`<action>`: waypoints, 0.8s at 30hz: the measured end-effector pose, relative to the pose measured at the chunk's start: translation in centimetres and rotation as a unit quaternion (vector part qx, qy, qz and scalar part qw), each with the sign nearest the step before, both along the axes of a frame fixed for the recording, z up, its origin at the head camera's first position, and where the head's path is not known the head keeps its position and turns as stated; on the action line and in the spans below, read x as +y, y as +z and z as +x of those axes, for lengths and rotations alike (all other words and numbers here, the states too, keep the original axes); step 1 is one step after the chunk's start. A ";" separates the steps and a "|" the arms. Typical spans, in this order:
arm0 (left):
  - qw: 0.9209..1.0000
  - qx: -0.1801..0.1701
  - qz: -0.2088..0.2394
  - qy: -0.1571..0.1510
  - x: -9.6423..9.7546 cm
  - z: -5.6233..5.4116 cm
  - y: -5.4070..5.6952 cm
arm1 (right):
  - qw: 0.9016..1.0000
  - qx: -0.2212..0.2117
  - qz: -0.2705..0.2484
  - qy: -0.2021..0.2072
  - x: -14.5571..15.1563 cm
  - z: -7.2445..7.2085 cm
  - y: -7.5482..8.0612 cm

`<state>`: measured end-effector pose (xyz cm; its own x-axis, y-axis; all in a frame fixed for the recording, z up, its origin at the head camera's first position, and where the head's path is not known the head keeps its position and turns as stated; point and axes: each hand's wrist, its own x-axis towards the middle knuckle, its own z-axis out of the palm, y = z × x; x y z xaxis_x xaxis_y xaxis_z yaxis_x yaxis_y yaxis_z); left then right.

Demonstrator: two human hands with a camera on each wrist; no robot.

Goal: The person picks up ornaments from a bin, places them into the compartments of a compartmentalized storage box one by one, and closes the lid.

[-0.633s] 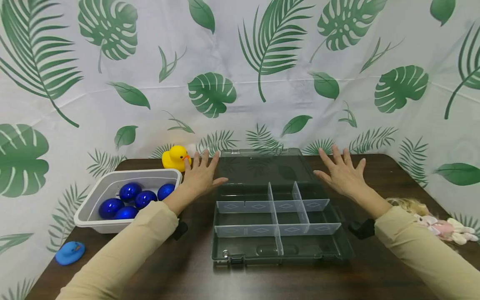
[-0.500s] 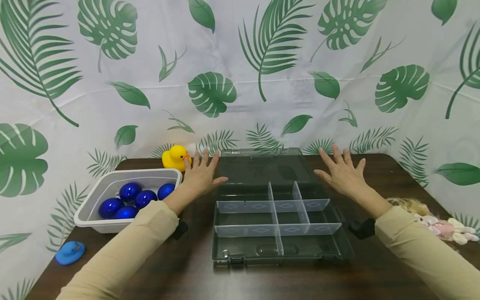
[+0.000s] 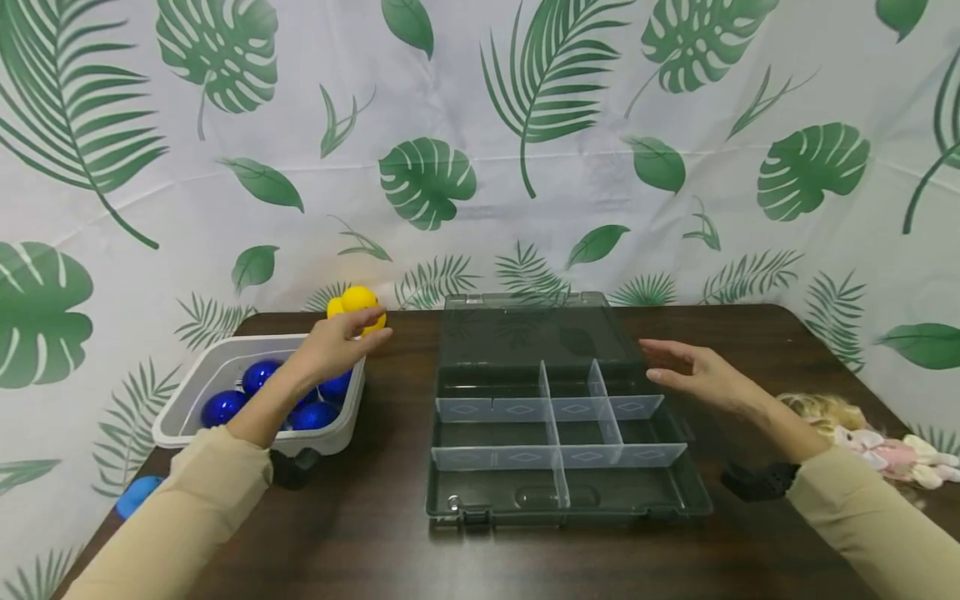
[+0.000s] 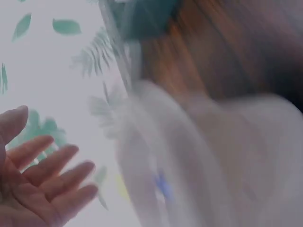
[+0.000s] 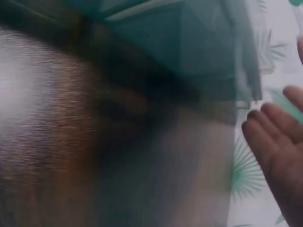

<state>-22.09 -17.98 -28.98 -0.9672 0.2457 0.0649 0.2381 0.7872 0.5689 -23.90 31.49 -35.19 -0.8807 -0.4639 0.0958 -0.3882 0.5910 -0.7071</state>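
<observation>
Over the right part of a white plastic tub (image 3: 347, 427) hovers my left hand (image 3: 330, 346), fingers extended and holding nothing. Several shiny blue balls (image 3: 223, 408) lie in the tub, some hidden behind the forearm. My right hand (image 3: 701, 375) is in the air just right of a grey see-through divider box (image 3: 495, 483), with nothing in its grasp. The box's lid (image 3: 532, 333) is folded back, and clear dividers split its inside. In the left wrist view the left hand (image 4: 42, 184) has spread fingers. In the right wrist view the right hand (image 5: 279, 146) shows straight fingers.
A yellow rubber duck (image 3: 358, 300) stands behind the tub, partly covered by the left hand. A blue duck (image 3: 137, 497) sits at the table's left edge. On the right lies a blond doll (image 3: 877, 450). A leaf-patterned cloth (image 3: 450, 100) hangs behind the dark table (image 3: 390, 533).
My left hand has swung left from beside the box to above the tub. My right hand has dropped a little and turned sideways, moving slightly right.
</observation>
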 end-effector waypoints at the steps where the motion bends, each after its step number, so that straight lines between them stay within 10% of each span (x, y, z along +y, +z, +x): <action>1: 1.000 -0.013 0.017 0.013 -0.9 0.3 -0.1 | 1.000 -0.013 -0.010 0.013 0.2 0.1 -0.3; 8: 0.996 -0.079 0.014 0.049 -4.6 0.9 -2.6 | 0.998 -0.031 -0.009 0.050 0.7 0.3 -1.5; 24: 0.992 -0.044 -0.105 0.049 -4.4 0.1 -4.6 | 0.998 -0.024 -0.037 0.041 0.4 0.2 -2.1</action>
